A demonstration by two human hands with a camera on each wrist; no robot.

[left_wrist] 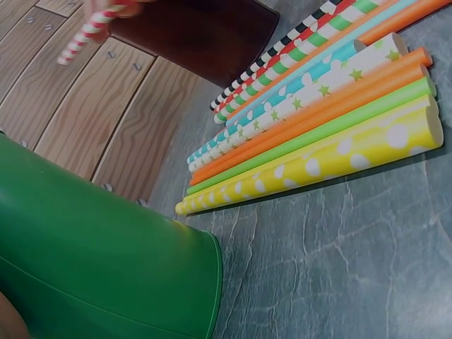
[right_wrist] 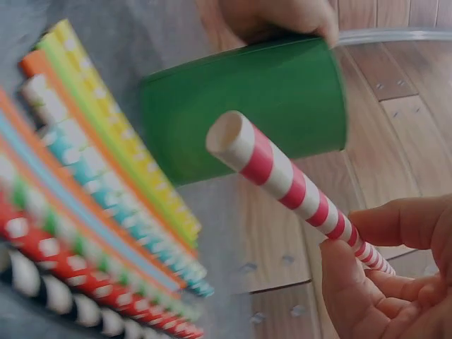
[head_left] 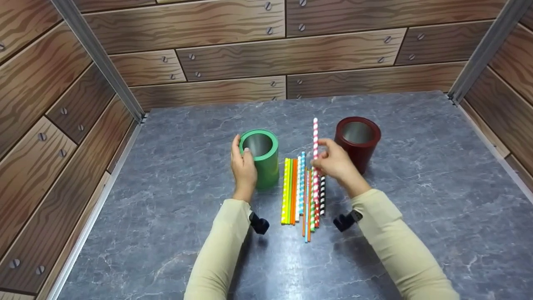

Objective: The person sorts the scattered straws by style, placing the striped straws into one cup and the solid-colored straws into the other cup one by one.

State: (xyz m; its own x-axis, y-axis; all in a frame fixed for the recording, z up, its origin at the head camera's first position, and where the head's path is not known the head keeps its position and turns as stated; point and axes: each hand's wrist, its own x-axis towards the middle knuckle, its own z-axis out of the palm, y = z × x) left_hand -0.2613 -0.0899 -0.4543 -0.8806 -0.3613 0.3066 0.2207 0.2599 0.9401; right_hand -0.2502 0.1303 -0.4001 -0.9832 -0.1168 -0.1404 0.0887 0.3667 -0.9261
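Head view: the left hand [head_left: 243, 171] grips the green cup [head_left: 268, 173]; right of it, the right hand [head_left: 336, 163] pinches a pink-striped straw [head_left: 315, 135]; left wrist: loose straws [left_wrist: 304, 122] lie flat; right wrist: lifting one straw seems the step, the next probably calling for a steady pinch.

- Pink-and-white bands ring the held straw [right_wrist: 293, 189], bright as you like!
- Solid green on one cup, the green cup [head_left: 268, 173]; deep wine-red on the maroon cup [head_left: 364, 154]; silvery grey inside both.
- Now the yellow straw [left_wrist: 304, 168], white-dotted; plain lime straw [left_wrist: 318, 133]; plain orange straws [left_wrist: 311, 114].
- Green stars on the white straw [left_wrist: 311, 97]; white dots on the turquoise straw [left_wrist: 282, 97].
- Here's a light blue straw [right_wrist: 99, 220], green-and-white striped straw [left_wrist: 302, 55], white-dotted red straw [right_wrist: 63, 256], black-and-white striped straw [right_wrist: 60, 295]!
- Grey tabletop [head_left: 437, 166], pale-veined; brown plank wall [head_left: 233, 25], dark-grained.
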